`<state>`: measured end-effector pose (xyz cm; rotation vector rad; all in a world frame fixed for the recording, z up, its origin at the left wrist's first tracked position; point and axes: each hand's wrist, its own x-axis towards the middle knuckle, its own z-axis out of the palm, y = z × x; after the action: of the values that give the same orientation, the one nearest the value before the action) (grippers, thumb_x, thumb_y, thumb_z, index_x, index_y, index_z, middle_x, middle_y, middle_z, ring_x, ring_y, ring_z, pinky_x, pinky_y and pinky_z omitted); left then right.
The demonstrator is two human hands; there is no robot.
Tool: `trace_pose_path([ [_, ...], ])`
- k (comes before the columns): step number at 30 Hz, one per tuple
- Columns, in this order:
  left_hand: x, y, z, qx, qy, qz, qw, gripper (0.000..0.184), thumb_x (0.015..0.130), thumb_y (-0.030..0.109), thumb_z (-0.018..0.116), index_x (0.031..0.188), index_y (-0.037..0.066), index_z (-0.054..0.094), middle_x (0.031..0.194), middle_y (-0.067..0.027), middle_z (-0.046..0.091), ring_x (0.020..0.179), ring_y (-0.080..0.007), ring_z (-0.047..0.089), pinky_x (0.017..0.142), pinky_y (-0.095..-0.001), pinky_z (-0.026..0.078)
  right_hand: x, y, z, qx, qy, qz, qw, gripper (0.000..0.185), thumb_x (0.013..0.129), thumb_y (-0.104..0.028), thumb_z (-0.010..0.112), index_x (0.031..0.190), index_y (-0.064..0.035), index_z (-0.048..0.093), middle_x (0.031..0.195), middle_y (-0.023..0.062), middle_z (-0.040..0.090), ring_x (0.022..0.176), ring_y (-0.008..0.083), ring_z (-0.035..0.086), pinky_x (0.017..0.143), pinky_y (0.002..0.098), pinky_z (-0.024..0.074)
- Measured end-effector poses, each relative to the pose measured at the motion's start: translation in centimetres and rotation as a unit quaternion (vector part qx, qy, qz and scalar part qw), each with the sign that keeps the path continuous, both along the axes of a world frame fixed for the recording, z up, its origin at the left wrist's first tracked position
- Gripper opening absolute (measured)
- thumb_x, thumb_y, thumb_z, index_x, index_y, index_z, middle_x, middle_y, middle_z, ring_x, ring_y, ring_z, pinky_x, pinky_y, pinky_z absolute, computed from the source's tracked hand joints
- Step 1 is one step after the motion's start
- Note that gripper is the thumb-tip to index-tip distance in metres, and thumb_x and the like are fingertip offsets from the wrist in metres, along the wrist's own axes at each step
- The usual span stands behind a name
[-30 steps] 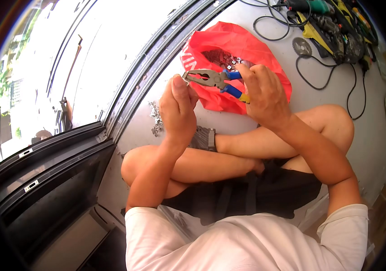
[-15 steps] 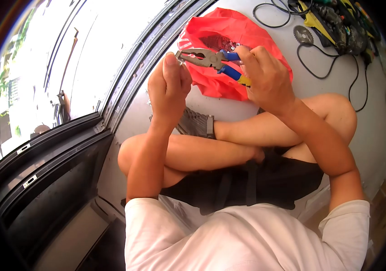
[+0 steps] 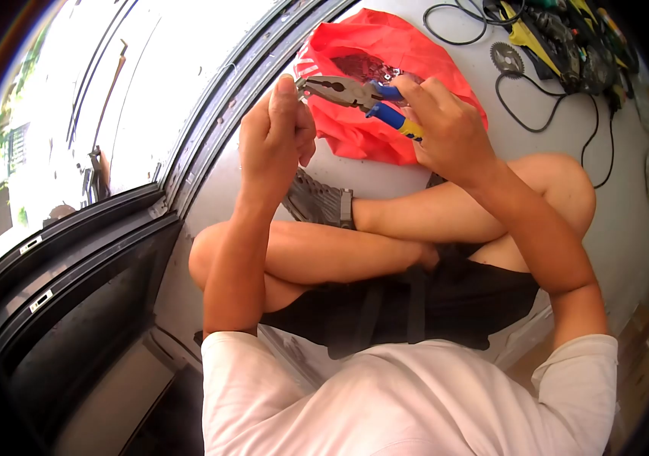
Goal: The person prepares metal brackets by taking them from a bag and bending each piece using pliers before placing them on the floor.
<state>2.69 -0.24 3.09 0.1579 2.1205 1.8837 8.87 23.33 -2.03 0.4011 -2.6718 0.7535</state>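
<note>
My right hand (image 3: 446,129) is closed around the blue and yellow handles of a pair of combination pliers (image 3: 340,90). The jaws point left and meet a small metal piece (image 3: 301,85) at the fingertips of my left hand (image 3: 275,137). That hand pinches the piece between thumb and fingers; its exact kind is too small to tell. Behind the pliers a red bag (image 3: 370,144) lies open on the floor, with many small metal parts (image 3: 362,67) inside.
Black sliding-door tracks (image 3: 195,144) run along the left. Power tools (image 3: 568,45) with black cables and a round saw blade (image 3: 507,59) lie at the upper right. My crossed legs (image 3: 340,251) and a grey shoe (image 3: 321,199) are below the hands.
My left hand has shifted slightly left and up, and its lower fingers have loosened a little. The pliers stay at the small piece. The whole view has moved slightly.
</note>
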Motion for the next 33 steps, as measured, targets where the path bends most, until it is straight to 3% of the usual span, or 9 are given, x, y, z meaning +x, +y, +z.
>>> trace_pose_path([
  [10, -0.9, -0.5, -0.2, 0.002, -0.049, -0.004, 0.999, 0.055, 0.112, 0.047, 0.044, 0.071, 0.011, 0.037, 0.054, 0.0004, 0.036, 0.043, -0.0096, 0.033, 0.04, -0.0275, 0.031, -0.2, -0.6, 0.0, -0.037, -0.086, -0.002, 0.996, 0.054, 0.083, -0.005, 0.073, 0.135, -0.0092, 0.057, 0.105, 0.0156, 0.063, 0.093, 0.0371, 0.07, 0.075, 0.0469, 0.0575],
  [16, -0.7, -0.2, -0.4, 0.001, -0.039, 0.014, 0.999, 0.054, 0.112, 0.048, 0.044, 0.073, 0.011, 0.039, 0.054, 0.0007, 0.036, 0.044, -0.0091, 0.033, 0.041, -0.0268, 0.032, -0.6, -0.6, -0.2, -0.027, -0.023, -0.014, 0.999, 0.046, 0.085, -0.007, 0.074, 0.129, -0.0068, 0.061, 0.101, 0.0132, 0.063, 0.087, 0.0353, 0.068, 0.071, 0.0447, 0.0569],
  [18, -0.5, 0.2, -0.5, -0.003, -0.03, 0.024, 0.999, 0.054, 0.112, 0.048, 0.044, 0.074, 0.01, 0.04, 0.055, 0.0008, 0.036, 0.044, -0.0089, 0.033, 0.041, -0.0267, 0.032, -0.5, -0.6, -0.3, -0.015, 0.017, -0.009, 1.0, 0.054, 0.087, -0.004, 0.073, 0.138, -0.0116, 0.057, 0.098, 0.0093, 0.062, 0.085, 0.0309, 0.067, 0.073, 0.0439, 0.0528],
  [25, -0.3, 0.1, -1.3, -0.045, 0.028, 0.041, 0.998, 0.053, 0.113, 0.046, 0.041, 0.075, 0.009, 0.043, 0.056, 0.0009, 0.038, 0.046, -0.008, 0.035, 0.042, -0.0262, 0.034, -0.3, -0.7, 0.2, -0.05, 0.02, -0.022, 0.998, 0.059, 0.084, 0.001, 0.071, 0.14, -0.0112, 0.057, 0.101, 0.0111, 0.06, 0.087, 0.0341, 0.065, 0.076, 0.0444, 0.052],
  [27, -0.4, 0.1, -1.3, -0.05, 0.032, 0.044, 0.997, 0.053, 0.113, 0.046, 0.041, 0.075, 0.009, 0.043, 0.056, 0.0009, 0.038, 0.046, -0.0079, 0.035, 0.042, -0.0262, 0.034, -0.2, -0.7, 0.2, 0.018, 0.023, -0.038, 0.999, 0.043, 0.09, -0.009, 0.07, 0.132, -0.007, 0.062, 0.1, 0.0122, 0.061, 0.087, 0.0326, 0.066, 0.07, 0.043, 0.0554],
  [33, -0.3, 0.1, -1.6, -0.056, 0.038, 0.04, 0.997, 0.053, 0.113, 0.045, 0.041, 0.075, 0.008, 0.044, 0.056, 0.0007, 0.04, 0.046, -0.0078, 0.036, 0.042, -0.0261, 0.035, 0.0, -1.0, 0.2, 0.002, 0.01, -0.04, 0.999, 0.048, 0.089, -0.009, 0.071, 0.136, -0.0083, 0.059, 0.101, 0.0133, 0.061, 0.084, 0.0338, 0.066, 0.069, 0.0446, 0.0554],
])
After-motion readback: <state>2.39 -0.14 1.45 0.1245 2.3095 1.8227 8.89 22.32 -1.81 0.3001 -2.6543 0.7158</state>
